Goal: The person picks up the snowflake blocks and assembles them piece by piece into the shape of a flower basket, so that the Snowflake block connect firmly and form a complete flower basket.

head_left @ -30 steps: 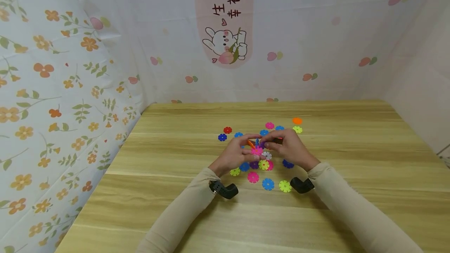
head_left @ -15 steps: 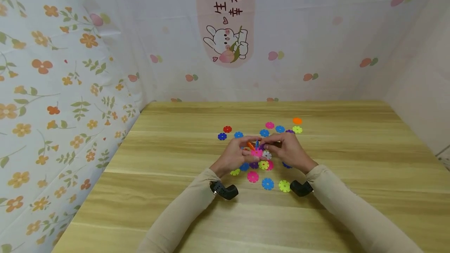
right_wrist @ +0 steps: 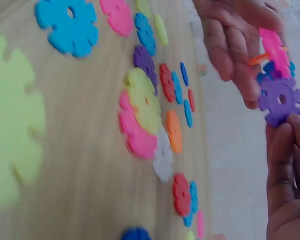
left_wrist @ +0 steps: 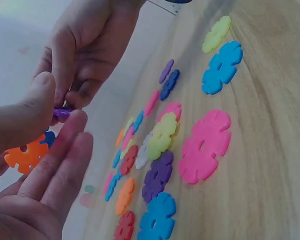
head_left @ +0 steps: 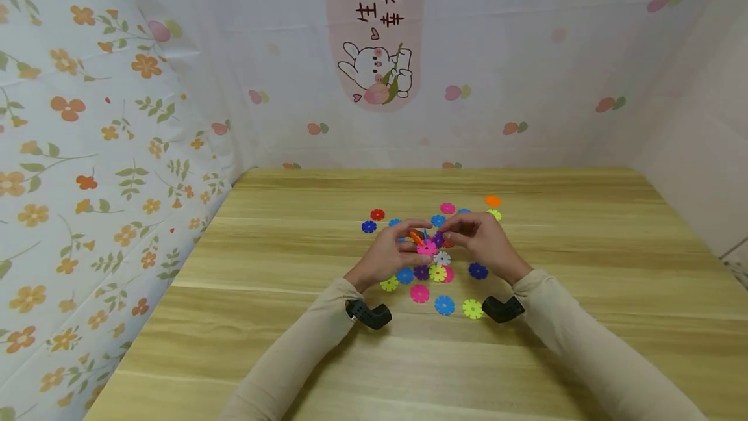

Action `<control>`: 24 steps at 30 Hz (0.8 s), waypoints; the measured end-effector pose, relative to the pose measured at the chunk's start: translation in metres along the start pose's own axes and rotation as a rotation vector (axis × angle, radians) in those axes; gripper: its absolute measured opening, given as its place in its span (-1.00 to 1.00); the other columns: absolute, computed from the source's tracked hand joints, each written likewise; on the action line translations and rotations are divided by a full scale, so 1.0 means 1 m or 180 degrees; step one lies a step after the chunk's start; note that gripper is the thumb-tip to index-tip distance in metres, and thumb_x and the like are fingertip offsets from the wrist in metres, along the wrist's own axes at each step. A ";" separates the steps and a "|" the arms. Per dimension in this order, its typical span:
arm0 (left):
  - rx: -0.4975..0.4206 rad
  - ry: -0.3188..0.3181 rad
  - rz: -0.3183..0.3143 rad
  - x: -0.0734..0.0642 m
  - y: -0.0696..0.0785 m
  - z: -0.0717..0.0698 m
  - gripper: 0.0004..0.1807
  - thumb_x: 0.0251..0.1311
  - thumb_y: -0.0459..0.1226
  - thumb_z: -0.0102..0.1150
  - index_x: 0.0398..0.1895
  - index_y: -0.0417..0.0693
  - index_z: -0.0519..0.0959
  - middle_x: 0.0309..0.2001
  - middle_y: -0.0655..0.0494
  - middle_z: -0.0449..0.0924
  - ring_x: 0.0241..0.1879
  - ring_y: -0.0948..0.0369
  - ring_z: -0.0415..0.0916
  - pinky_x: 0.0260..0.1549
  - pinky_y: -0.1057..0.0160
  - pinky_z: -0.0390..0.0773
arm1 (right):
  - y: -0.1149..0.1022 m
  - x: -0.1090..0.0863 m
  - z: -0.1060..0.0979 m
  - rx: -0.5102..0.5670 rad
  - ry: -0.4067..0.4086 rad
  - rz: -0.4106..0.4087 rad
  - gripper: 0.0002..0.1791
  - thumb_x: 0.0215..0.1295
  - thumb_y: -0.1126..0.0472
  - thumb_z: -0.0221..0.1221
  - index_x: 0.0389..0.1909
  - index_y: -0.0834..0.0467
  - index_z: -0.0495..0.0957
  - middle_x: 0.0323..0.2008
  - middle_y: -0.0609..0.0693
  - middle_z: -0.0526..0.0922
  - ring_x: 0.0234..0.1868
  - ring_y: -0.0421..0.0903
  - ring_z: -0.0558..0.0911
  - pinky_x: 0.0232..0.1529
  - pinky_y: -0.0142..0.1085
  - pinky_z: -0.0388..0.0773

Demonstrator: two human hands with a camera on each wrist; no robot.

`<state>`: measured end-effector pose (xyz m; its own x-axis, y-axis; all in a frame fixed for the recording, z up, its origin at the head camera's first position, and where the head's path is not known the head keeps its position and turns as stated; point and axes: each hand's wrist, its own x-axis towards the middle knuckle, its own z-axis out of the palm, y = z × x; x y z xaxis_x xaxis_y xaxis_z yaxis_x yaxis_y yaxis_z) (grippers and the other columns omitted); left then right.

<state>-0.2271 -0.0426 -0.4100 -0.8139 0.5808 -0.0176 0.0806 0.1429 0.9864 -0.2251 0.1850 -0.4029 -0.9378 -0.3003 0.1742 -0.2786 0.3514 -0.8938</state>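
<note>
Above the table, my left hand point(head_left: 387, 256) holds a pink notched plastic disc point(head_left: 427, 248) between thumb and fingers. An orange disc point(left_wrist: 27, 155) and a blue disc point(head_left: 425, 235) stand out from this pink one, forming a small cluster. My right hand point(head_left: 489, 247) pinches a purple disc point(right_wrist: 280, 100) by its edge, between thumb and index finger. In the right wrist view the purple disc meets the pink disc's rim; whether their slots are engaged I cannot tell. The left thumb covers part of the cluster in the left wrist view.
Several loose notched discs lie on the wooden table point(head_left: 280, 317) under and around the hands. Nearest the front are a pink disc point(head_left: 419, 293), a light blue disc point(head_left: 445, 305) and a yellow-green disc point(head_left: 473, 308). A patterned cloth point(head_left: 263, 51) hangs behind the table.
The right hand has shifted slightly and the purple disc shows more clearly beside the pink one. A dark blue disc on the table, partly covered half a second ago, is now uncovered.
</note>
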 end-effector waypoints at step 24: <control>0.0044 0.0046 -0.0079 -0.001 0.005 0.000 -0.32 0.27 -0.40 0.28 0.46 0.04 0.36 0.18 -0.20 0.62 -0.01 -0.08 0.72 -0.01 0.14 0.71 | -0.008 0.000 -0.002 -0.0015 -0.0188 -0.0046 -0.81 0.40 0.41 0.16 -0.06 0.30 0.67 -0.13 0.25 0.74 -0.17 0.14 0.76 -0.14 -0.33 0.72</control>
<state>-0.2254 -0.0427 -0.4048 -0.8239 0.5653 -0.0397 0.0682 0.1684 0.9834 -0.2229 0.1838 -0.3955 -0.9199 -0.3571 0.1622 -0.2930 0.3507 -0.8895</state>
